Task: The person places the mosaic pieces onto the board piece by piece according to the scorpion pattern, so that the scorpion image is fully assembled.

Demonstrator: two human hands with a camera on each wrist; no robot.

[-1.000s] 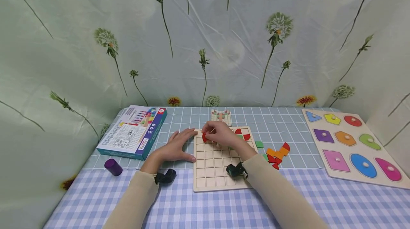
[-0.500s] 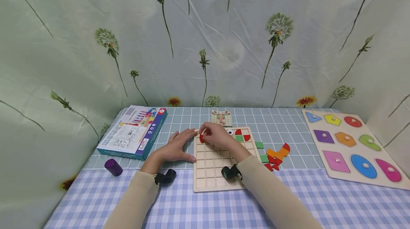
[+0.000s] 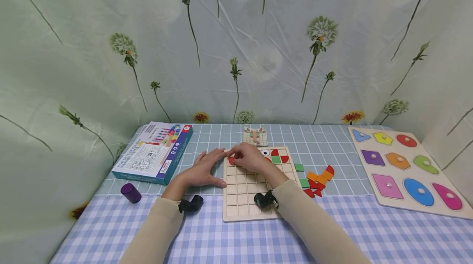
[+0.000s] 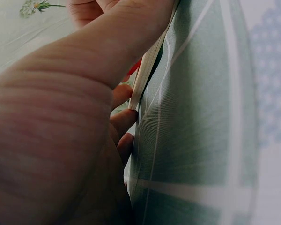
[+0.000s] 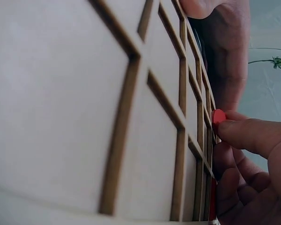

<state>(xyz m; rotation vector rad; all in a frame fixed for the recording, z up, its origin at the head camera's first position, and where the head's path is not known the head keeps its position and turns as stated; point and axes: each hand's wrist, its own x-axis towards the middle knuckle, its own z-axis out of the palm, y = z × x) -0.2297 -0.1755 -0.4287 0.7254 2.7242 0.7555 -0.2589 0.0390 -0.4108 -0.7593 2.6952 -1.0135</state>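
As I read the feed, left hand (image 3: pixel 204 169) lies spread left of frame centre, fingers and thumb at left edge of grid board (image 3: pixel 242 200); red piece (image 3: pixel 231 160), board's upper left, is pinched by right hand (image 3: pixel 249 158), mid-frame, forearm (image 3: pixel 319 223) angling from lower right.

Left hand (image 3: pixel 201 170) straight-fingered, right hand (image 3: pixel 250 157) curled
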